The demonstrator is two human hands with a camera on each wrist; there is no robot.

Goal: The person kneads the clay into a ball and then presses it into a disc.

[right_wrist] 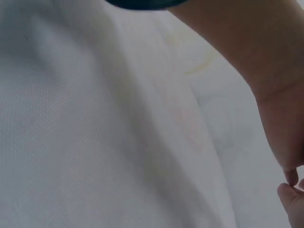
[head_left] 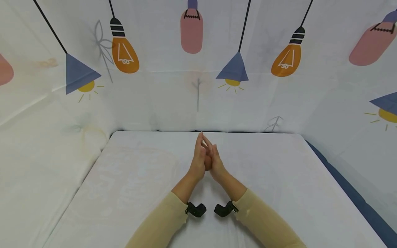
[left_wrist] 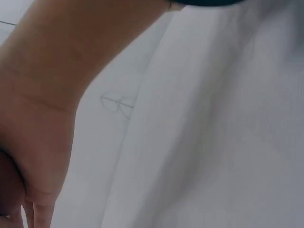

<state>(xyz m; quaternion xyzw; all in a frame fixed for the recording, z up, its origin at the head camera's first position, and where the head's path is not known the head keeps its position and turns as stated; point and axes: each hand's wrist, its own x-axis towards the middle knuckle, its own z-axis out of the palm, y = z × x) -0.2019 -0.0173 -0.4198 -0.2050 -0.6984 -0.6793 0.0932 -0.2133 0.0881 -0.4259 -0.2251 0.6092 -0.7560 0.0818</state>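
In the head view, both hands meet above the middle of the white table. A small, rounded reddish-brown thing, egg-like or ball-like, sits between the two palms; its exact kind cannot be told. My left hand presses it from the left with fingers straight and pointing away. Against its other side lies my right hand, its fingers also extended, and the fingertips of both hands come together. The left wrist view shows part of the rounded brown thing beside the palm. In the right wrist view it is hidden.
The white-covered table spreads around the hands. Behind it hangs a white cloth printed with lamps and bulbs. A dark blue strip runs along the right edge. Each wrist carries a small black camera.
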